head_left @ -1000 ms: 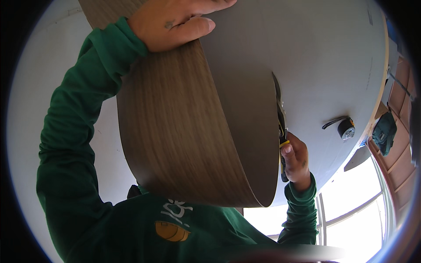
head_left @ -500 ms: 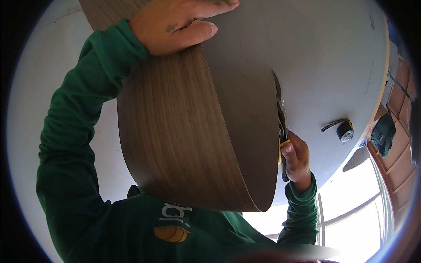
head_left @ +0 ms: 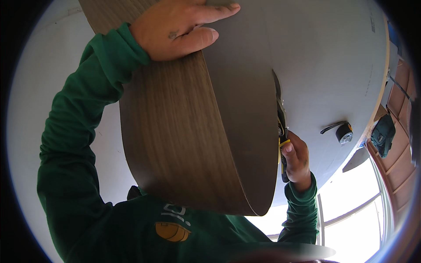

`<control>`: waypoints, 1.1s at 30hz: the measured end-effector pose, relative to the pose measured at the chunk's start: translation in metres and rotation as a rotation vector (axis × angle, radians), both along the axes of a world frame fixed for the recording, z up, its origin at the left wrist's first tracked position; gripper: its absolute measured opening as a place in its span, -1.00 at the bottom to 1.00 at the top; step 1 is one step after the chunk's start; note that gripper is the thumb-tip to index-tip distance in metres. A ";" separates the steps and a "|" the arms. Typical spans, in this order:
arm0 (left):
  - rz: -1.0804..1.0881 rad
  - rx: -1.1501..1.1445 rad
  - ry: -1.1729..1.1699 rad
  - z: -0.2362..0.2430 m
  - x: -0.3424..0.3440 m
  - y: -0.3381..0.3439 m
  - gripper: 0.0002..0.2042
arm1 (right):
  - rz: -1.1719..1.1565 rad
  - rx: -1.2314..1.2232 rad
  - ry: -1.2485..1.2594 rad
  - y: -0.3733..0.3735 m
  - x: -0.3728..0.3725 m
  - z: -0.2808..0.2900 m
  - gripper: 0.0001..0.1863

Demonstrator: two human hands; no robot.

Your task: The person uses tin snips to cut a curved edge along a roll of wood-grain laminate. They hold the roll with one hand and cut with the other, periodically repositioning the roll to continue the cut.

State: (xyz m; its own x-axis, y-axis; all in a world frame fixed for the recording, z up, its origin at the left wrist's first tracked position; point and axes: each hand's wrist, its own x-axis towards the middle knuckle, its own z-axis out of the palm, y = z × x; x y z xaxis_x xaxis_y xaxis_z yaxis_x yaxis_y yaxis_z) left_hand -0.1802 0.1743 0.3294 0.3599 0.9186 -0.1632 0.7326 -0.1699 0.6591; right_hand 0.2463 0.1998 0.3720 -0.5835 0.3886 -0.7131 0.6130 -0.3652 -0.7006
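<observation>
A thin sheet of wood-grain laminate is curled over toward me, its grey back showing inside the bend. My left hand lies on top of the folded-over part, fingers stretched out past its edge onto the grey surface beneath. At the right of the curl, my right hand is wrapped round the black and yellow handles of metal snips. The snips' dark blades point away from me along the sheet's grey right-hand edge. Whether the blades are open or closed I cannot make out.
A wide grey panel spreads under and beyond the sheet. On its right side lies a black and yellow tape measure with a wrist strap. Farther right, a dark green bag is near brownish flooring. Bright window panes show at lower right.
My left hand has shifted slightly toward me, with its fingers spread a little more. The curled laminate has sagged slightly lower and to the right. The right hand and snips are nearly unmoved.
</observation>
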 end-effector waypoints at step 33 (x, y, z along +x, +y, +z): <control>-0.019 0.035 0.013 -0.002 -0.006 0.005 -0.37 | -0.041 -0.011 -0.002 0.013 -0.023 0.004 -0.22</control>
State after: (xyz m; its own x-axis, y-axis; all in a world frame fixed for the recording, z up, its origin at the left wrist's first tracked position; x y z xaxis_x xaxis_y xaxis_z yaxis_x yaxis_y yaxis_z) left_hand -0.1858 0.1796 0.3269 0.3755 0.9168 -0.1360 0.7376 -0.2068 0.6428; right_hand 0.2228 0.2128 0.3762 -0.5662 0.4039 -0.7185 0.5986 -0.3979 -0.6953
